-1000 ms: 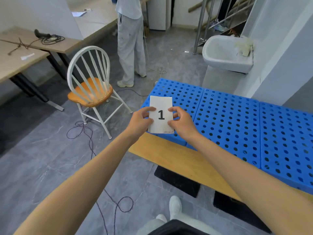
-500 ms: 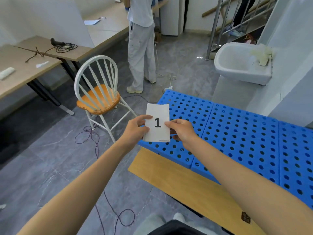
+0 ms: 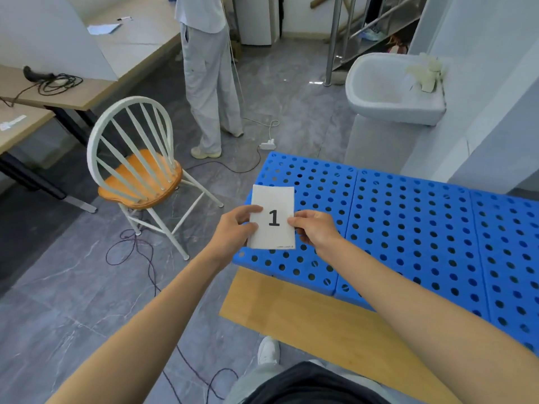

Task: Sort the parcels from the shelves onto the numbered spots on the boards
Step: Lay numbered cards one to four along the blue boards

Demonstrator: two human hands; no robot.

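Note:
A white card printed with a black "1" (image 3: 272, 212) is held upright over the left end of the blue perforated boards (image 3: 408, 228). My left hand (image 3: 233, 231) pinches its left edge and my right hand (image 3: 313, 230) pinches its right edge. The boards lie side by side on a wooden table top (image 3: 306, 316). No parcels or shelves are in view.
A white chair with an orange seat (image 3: 140, 176) stands left of the boards. A person (image 3: 208, 74) stands farther back on the grey floor. Cables (image 3: 140, 252) trail across the floor. A white sink (image 3: 390, 91) is at the back right, desks (image 3: 87, 71) at the left.
The view has shifted and the card now sits slightly farther right, over the board's left end. Both hands keep their hold on it.

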